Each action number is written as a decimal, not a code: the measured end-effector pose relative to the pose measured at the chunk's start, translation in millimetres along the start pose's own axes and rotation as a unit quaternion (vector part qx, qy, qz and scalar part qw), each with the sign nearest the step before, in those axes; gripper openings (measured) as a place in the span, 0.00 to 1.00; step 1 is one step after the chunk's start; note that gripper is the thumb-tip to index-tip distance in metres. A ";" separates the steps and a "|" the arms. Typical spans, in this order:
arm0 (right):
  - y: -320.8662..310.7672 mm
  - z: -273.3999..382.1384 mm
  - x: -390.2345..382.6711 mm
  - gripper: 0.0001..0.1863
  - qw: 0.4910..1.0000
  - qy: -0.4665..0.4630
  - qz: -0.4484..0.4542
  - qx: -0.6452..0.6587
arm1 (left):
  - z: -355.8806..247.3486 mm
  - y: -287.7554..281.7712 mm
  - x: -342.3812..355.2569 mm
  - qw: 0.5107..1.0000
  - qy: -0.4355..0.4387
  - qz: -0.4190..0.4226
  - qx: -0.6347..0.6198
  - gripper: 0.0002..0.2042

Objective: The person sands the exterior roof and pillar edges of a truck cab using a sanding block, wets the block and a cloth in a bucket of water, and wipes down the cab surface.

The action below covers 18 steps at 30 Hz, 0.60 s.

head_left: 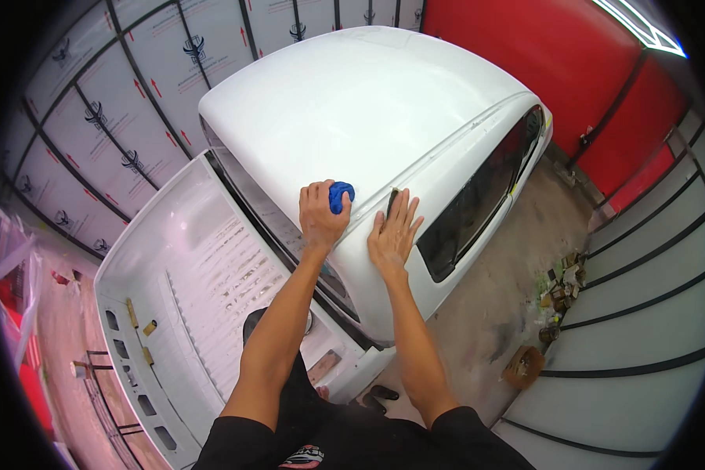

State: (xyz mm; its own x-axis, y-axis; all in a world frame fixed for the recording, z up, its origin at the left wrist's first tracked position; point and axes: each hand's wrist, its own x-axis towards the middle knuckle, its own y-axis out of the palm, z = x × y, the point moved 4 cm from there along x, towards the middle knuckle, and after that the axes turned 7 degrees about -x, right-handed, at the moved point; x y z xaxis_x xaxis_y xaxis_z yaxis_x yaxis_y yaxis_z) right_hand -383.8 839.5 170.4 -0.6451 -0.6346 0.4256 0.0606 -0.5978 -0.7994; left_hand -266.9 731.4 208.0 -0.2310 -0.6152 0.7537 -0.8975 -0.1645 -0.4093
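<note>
Below me is a white pickup cab (345,94), its roof facing up. My left hand (321,215) rests at the rear part of the roof, its fingers curled around a crumpled blue cloth (341,197). To its right, my right hand (395,233) lies along the roof's side edge, above the dark side window (482,200). Its fingers are nearly straight and press a small dark greenish piece of sandpaper (392,200) against the paint. Part of this piece shows between thumb and forefinger; the rest is hidden under the hand.
The white truck bed (204,313) lies at the left, with a few small blocks (131,313) in it. A cardboard box (522,366) and scattered debris (560,290) are on the floor at right. Panelled walls (164,70) and a red wall (540,63) surround the truck.
</note>
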 end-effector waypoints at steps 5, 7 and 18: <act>6.8 30.6 -75.8 0.35 0.995 -0.059 0.000 0.082 | 4.8 -4.4 -1.0 1.000 0.003 -0.004 0.003 0.17; -4.7 10.3 -35.4 0.36 0.996 -0.052 0.025 0.062 | 4.9 -5.7 1.0 1.000 -0.005 -0.006 0.004 0.16; 4.2 -22.9 -28.4 0.38 0.994 -0.024 -0.042 0.094 | -0.1 -0.2 0.0 1.000 -0.006 -0.017 -0.009 0.15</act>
State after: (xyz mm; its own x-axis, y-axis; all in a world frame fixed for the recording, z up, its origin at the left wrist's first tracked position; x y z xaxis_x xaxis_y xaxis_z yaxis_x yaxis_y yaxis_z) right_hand -382.7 866.2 145.3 -0.6176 -0.5985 0.5103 0.1520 -0.7274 -0.6692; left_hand -266.8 731.5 208.1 -0.1954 -0.6184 0.7611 -0.9117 -0.1714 -0.3733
